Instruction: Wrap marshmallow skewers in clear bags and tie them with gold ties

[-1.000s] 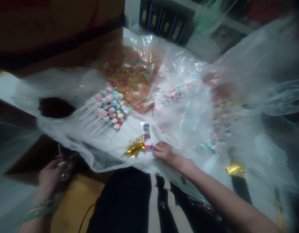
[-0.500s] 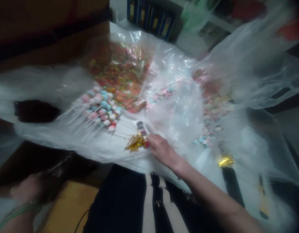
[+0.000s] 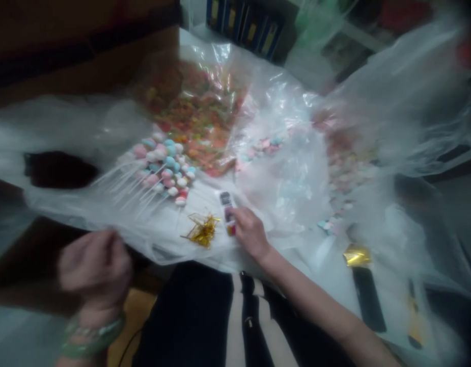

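Working at the strip (image 3: 227, 214), a small printed label lying on the plastic sheet (image 3: 164, 239). Right hand (image 3: 250, 233) sits just right of strip, fingers curled, tips against its lower end; cannot tell if it is gripped. Gold ties (image 3: 202, 230) lie just left of strip, not touching. Left hand (image 3: 93, 265) is well left of strip, over the sheet edge, curled, motion-blurred; cannot tell if it holds anything. Candy sticks (image 3: 162, 171) lie up-left of strip, orange candy (image 3: 189, 117) beyond them. Pale candies (image 3: 344, 173) right of strip sit behind plastic, hard to make out. Label print unreadable.
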A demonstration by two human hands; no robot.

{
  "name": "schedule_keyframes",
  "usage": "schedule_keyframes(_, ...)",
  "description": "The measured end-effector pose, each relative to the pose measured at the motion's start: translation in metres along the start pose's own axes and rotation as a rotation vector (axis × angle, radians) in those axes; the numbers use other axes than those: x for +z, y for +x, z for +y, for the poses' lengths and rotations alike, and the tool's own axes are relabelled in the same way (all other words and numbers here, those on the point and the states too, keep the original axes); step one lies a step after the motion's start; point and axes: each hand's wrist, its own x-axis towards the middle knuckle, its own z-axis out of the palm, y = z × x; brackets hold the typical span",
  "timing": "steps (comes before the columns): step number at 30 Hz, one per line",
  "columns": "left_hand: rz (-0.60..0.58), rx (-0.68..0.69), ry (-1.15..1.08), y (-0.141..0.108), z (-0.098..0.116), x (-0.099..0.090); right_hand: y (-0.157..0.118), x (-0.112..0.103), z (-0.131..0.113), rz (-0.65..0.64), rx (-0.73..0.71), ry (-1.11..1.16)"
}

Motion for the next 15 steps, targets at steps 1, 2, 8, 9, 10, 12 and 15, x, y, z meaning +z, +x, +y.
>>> schedule_keyframes(1, -0.079, 0.137, -0.037, -0.007, 0.021, 0.009, 0.004, 0.001, 0.004, 0.011, 0.105, -0.040)
schedule_keyframes(2, -0.188, 0.237, -0.119, -0.013, 0.041, 0.018, 0.009, 0.001, 0.007, 0.005, 0.186, -0.069)
schedule_keyframes(8, -0.712, 0.275, -0.370, -0.023, 0.116, 0.072, 0.029, 0.000, -0.003, -0.117, 0.484, 0.031)
schedule_keyframes(9, -0.733, 0.226, -0.418, -0.022, 0.119, 0.077, 0.029, -0.001, -0.003, -0.112, 0.517, 0.071)
schedule_keyframes(10, -0.745, 0.165, -0.464, -0.020, 0.121, 0.080, 0.028, -0.002, -0.002, -0.095, 0.532, 0.103)
schedule_keyframes(12, -0.756, 0.006, -0.528, -0.017, 0.119, 0.085, 0.024, -0.001, 0.004, -0.040, 0.486, 0.133)
schedule_keyframes(15, -0.764, -0.273, -0.568, -0.015, 0.116, 0.087, 0.016, -0.001, 0.017, 0.016, 0.317, 0.087)
